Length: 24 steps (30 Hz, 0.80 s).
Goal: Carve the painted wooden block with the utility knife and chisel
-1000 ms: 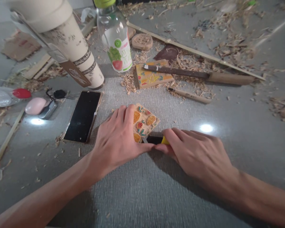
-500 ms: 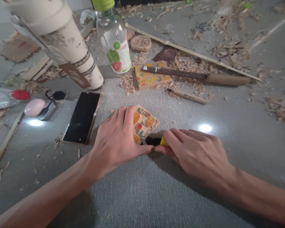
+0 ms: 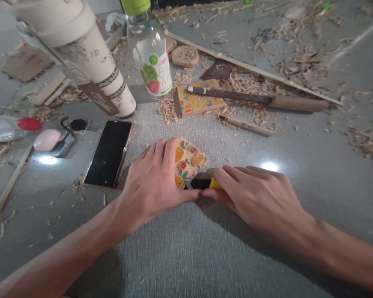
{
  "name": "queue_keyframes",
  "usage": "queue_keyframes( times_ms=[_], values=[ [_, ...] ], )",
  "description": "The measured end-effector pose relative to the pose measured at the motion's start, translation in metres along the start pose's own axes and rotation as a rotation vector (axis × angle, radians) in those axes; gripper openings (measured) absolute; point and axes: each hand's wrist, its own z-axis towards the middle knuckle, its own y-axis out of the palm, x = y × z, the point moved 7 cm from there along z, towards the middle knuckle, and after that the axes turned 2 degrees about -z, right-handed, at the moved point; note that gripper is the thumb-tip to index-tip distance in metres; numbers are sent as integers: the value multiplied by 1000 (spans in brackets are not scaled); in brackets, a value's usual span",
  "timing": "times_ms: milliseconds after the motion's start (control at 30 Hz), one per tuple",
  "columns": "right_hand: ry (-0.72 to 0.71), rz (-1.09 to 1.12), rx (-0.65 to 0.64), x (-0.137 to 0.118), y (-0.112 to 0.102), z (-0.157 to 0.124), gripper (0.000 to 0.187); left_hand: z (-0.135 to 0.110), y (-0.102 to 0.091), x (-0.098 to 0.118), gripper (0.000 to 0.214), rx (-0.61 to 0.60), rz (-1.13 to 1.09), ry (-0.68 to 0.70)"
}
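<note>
A small carved wooden block (image 3: 191, 159) with painted orange fruit, a red berry and green leaves lies on the grey table. My left hand (image 3: 157, 176) grips its left side, covering part of it. In my right hand (image 3: 251, 190) is a utility knife (image 3: 203, 184), yellow and black, closed in by the fingers. Its blade meets the block's lower edge, and the left thumb presses beside the black front of the knife. The very tip of the blade is hard to make out.
Left of the hands lies a phone (image 3: 108, 153). Behind stand a large cup (image 3: 102, 70) and a plastic bottle (image 3: 152, 58). A second painted block (image 3: 200, 103) supports a long dark-ended tool (image 3: 251, 97); a marker-like stick (image 3: 247, 125) lies nearer. Wood shavings (image 3: 168, 109) are scattered about.
Hardly anything differs. Both hands keep their grip on the block and the knife; the right hand's knuckles sit very slightly higher, and the view has shifted a little.
</note>
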Motion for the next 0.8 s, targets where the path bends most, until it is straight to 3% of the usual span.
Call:
queue_keyframes(
  times_ms=[433,667,800],
  values=[
    [1,23,-4,1,2,0,48,-1,-2,0,110,-34,-10,-14],
    [-75,78,-58,21,9,-1,47,-1,-3,0,114,-71,-13,-24],
    [-35,76,-44,40,11,-2,48,-2,-2,-1,109,-94,-25,-36]
  ],
)
